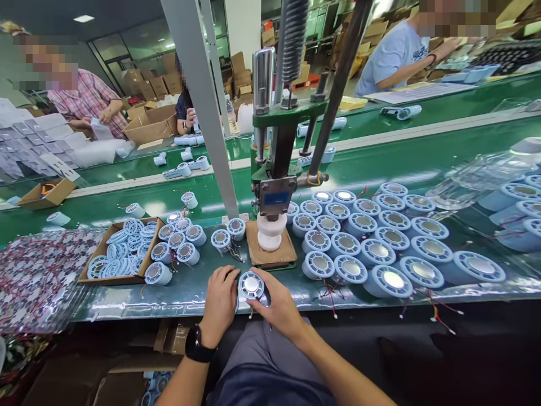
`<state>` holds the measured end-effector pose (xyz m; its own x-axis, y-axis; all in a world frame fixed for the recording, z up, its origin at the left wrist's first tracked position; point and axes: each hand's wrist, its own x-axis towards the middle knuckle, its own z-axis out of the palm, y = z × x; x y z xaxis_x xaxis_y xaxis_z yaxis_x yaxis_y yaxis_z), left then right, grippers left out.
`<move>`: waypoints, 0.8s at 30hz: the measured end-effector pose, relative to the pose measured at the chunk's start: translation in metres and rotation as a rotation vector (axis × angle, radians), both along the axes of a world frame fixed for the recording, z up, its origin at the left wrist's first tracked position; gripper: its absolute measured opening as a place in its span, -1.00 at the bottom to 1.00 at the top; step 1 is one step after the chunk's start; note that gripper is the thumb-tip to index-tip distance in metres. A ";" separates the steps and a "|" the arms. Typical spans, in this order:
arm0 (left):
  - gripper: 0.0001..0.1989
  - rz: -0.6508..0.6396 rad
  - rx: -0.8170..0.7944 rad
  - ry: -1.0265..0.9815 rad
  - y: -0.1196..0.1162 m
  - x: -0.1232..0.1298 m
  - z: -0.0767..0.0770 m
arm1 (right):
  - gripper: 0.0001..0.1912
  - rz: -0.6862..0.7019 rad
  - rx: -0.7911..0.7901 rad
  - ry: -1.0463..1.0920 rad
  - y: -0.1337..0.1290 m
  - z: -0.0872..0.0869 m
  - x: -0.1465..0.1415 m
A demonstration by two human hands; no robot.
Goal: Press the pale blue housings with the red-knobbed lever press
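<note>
At the bench's near edge, my right hand (276, 301) grips a light-blue round housing (252, 285) between thumb and fingers. Its slotted top has a silver disc in the middle and faces up toward me, with thin wires below. My left hand (220, 296), wearing a black watch, curls against the left side of the same housing; its fingertips are partly hidden. Just beyond both hands stands a green hand press (274, 141). The press's white plastic head (270, 232) rests low over a brown base pad (257, 254).
Many similar housings (349, 268) stand in rows at right, wires hanging over the edge. More housings (176, 239) cluster at left beside a cardboard box (147, 265) of light-blue rings. Wired parts (38, 276) lie far left. A grey post (207, 107) rises behind; other people work across the belt.
</note>
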<state>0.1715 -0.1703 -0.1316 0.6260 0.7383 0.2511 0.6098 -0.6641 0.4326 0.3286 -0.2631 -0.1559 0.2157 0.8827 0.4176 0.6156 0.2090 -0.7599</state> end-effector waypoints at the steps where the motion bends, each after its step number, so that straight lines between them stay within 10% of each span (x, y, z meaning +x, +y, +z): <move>1: -0.67 -0.006 -0.011 0.000 0.004 0.001 0.002 | -0.42 0.008 0.006 -0.001 0.000 0.001 0.001; 10: -0.70 -0.047 -0.183 -0.190 0.009 -0.023 0.020 | -0.41 0.031 0.026 0.018 -0.001 0.002 0.003; 17: -0.53 -0.111 -0.088 -0.090 -0.019 -0.066 0.005 | -0.42 0.004 0.040 0.007 -0.003 0.000 0.003; 24: -0.11 0.199 -0.204 -0.382 -0.037 -0.019 0.026 | -0.39 -0.111 0.083 -0.059 0.002 -0.003 -0.015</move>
<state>0.1521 -0.2078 -0.1059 0.3587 0.8924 0.2736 0.4881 -0.4292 0.7600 0.3132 -0.2613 -0.1591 0.2829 0.8169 0.5026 0.6813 0.1977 -0.7048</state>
